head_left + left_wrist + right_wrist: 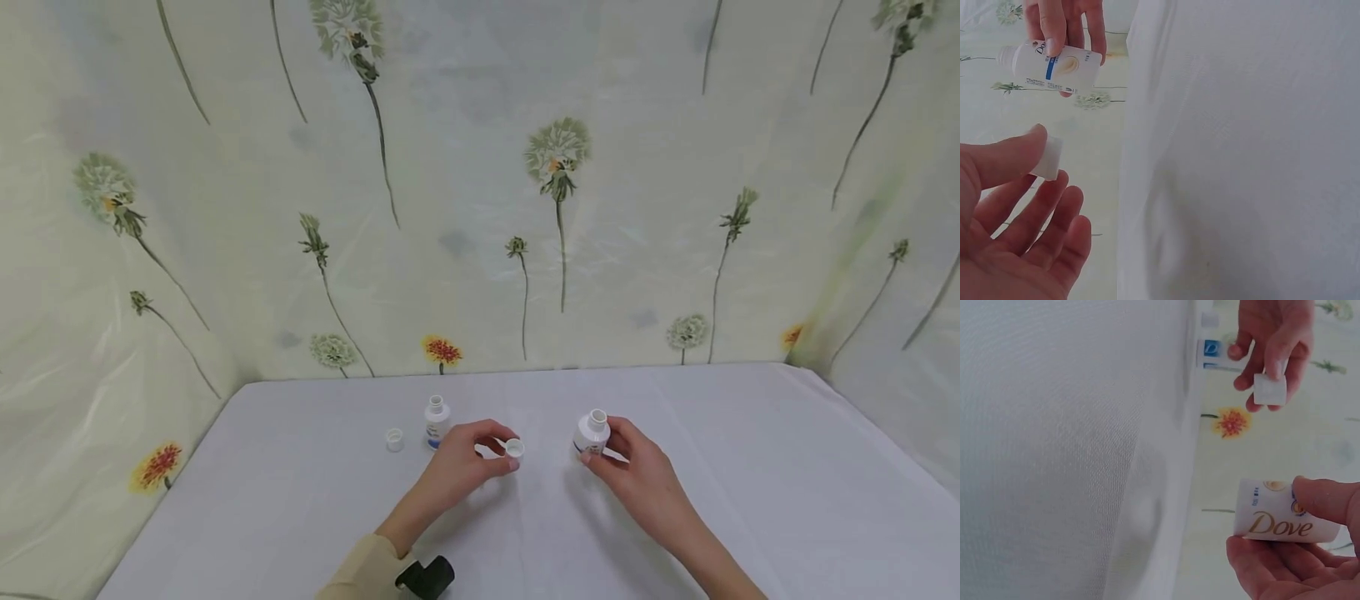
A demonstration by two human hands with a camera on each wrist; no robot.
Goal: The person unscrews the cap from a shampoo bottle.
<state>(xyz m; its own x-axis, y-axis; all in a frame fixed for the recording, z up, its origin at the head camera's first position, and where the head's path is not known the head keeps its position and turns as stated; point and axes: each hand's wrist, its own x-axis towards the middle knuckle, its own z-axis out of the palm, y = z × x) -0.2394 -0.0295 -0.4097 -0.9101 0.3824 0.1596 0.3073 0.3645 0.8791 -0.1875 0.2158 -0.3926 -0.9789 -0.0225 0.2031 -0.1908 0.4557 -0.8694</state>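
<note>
Between thumb and fingertips, my left hand (467, 457) pinches a small white screw cap (514, 448), its hollow side facing up toward the head camera. My right hand (643, 477) grips a small white Dove bottle (592, 433) with an uncapped neck, held roughly upright to the right of the cap. In the right wrist view gold lettering shows on the bottle (1282, 512); the left wrist view shows a blue stripe on the label. Cap and bottle are apart. A second uncapped white bottle (436, 417) stands just behind my left hand, which partly covers its lower part.
Another white cap (394, 440) lies on the white-covered table (300, 500), left of the standing bottle. Behind the table hangs a backdrop (465, 250) printed with dandelions. A black strap mount (426, 577) sits at my left wrist by the beige sleeve (363, 571).
</note>
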